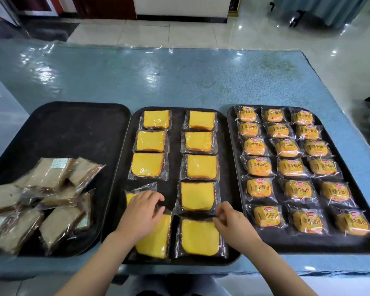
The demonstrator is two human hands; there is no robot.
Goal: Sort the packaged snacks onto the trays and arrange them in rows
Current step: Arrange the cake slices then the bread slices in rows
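Right tray (pixel 233 167): small-bread packs (pixel 286 165) rowed, done | middle tray (pixel 175 146): I'm aligning yellow cake slices (pixel 199 167), left hand (pixel 142 212) flat on one, right hand (pixel 231 218) pinching a wrapper edge | left tray (pixel 73 124): brown cake packs (pixel 51 201) still heaped

Half hidden under left hand (pixel 141 212): fourth yellow cake (pixel 131 196). Brown packs (pixel 0 210) blurry, cropped at left edge.
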